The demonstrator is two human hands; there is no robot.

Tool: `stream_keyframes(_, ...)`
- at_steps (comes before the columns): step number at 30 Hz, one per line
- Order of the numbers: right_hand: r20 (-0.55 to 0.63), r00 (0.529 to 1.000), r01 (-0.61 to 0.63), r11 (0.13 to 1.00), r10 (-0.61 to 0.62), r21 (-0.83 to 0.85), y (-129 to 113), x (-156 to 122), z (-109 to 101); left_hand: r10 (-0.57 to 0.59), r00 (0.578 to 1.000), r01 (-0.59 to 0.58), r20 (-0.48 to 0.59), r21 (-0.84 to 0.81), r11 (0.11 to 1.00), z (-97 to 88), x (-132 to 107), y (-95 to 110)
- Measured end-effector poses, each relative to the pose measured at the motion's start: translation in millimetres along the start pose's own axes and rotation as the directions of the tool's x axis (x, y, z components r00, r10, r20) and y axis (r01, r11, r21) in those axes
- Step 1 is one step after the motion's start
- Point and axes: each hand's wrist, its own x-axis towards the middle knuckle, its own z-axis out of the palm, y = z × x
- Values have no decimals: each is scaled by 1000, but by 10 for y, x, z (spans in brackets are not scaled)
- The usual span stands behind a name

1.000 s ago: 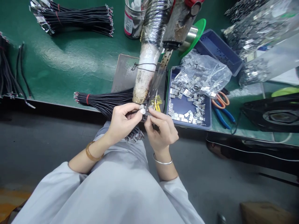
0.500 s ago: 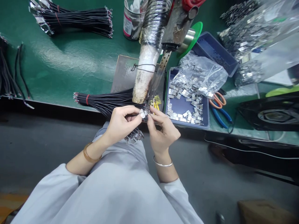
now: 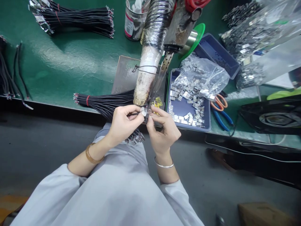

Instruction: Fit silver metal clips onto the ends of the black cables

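My left hand [image 3: 123, 125] is closed in a pinch on a thin black cable [image 3: 134, 113] at the bench's front edge. White covers show on its fingertips. Facing it, my right hand [image 3: 164, 128] has thumb and forefinger brought together near the cable's end; the small piece between them is too tiny to name. Just above both hands hangs the tip end of a soldering iron [image 3: 166, 61], beside a plastic-wrapped hose [image 3: 148, 59]. A black cable bundle [image 3: 105, 102] tied with a red band lies left of them, and metal-ended cables [image 3: 135, 137] hang below my left hand.
Right of my hands a blue tray [image 3: 182, 108] holds small metal connectors [image 3: 196, 121] and a plastic bag [image 3: 211, 77]. Pliers [image 3: 221, 111], a green-rimmed spool [image 3: 199, 29] and a cup [image 3: 134, 23] stand around. More cable bundles [image 3: 77, 20] lie at the back left.
Both hands stay at the same spot below the iron, with only slight finger shifts. The right hand has moved a little to the left.
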Motion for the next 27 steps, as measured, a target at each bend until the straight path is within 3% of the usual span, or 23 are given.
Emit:
stream_keyframes(7, 7, 1000, -14, 1000, 14, 3, -48, 21, -29, 35, 999, -35, -3, -9, 999, -19, 13, 18)
stream_keyframes(13, 4, 997, -78, 997, 78, 31, -47, -10, -27, -12, 999, 11, 32, 43, 999, -24, -2, 0)
stream_keyframes(22, -4, 1000, -12, 999, 12, -45, -89, 51, -31, 97, 995, -98, 9, 65, 993, -22, -5, 9)
stream_keyframes(27, 30, 997, 69, 992, -66, -106, -97, -15, -63, 31, 997, -36, 76, 58, 998, -56, -11, -2)
